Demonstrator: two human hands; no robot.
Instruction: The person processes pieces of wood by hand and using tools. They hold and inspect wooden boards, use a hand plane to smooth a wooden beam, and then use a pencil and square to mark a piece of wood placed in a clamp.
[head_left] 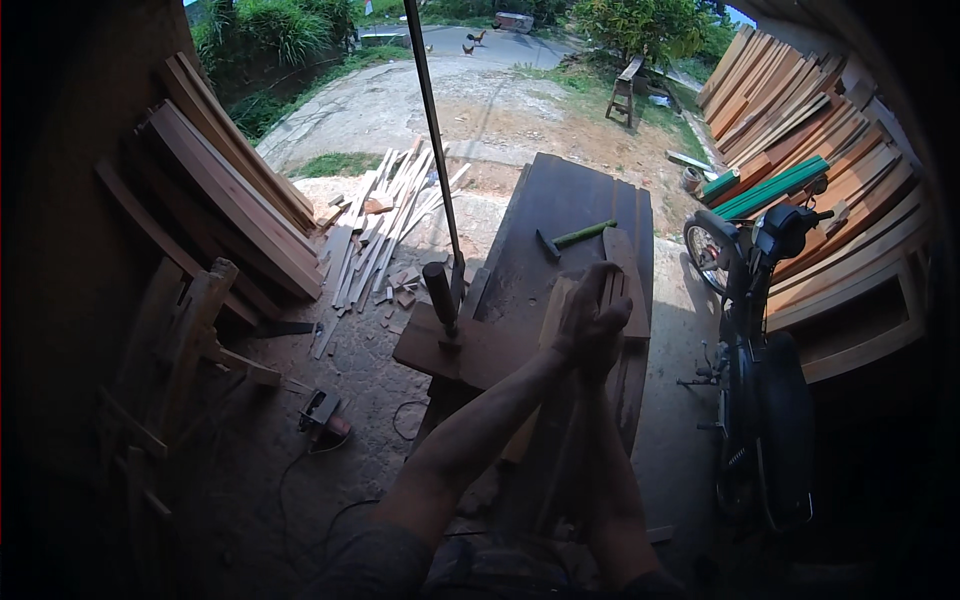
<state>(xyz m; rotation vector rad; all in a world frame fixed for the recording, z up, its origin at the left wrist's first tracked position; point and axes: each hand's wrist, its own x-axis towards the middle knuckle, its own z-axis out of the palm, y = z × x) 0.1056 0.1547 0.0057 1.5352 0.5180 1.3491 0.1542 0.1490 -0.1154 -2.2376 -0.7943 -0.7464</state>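
Head view: your left hand [579, 320] and right hand [604, 343] are brought together over the desk [560, 190], palms toward each other. Fingers bunch up against one another; can't tell if they're closed on anything, since whatever sits between the palms is hidden. A pale board [628, 270] lies on the desk at the far right of your hands, partly covered by them; contact unclear. You also have a pale strip [553, 312] just left of your left hand, running lengthwise. Past both, a hammer [583, 234] with a green handle lies flat, its head to the left.

On the left side of your desk, a thick dark block [425, 350] juts out with an upright round handle [438, 290] on it. Floor to your left: a corded power tool [325, 415], with a pile of thin offcuts [385, 230] farther out. Planks [215, 200] lean at the far left, and more lumber [800, 140] leans at the far right. A motorcycle [765, 350] stands right of the desk.
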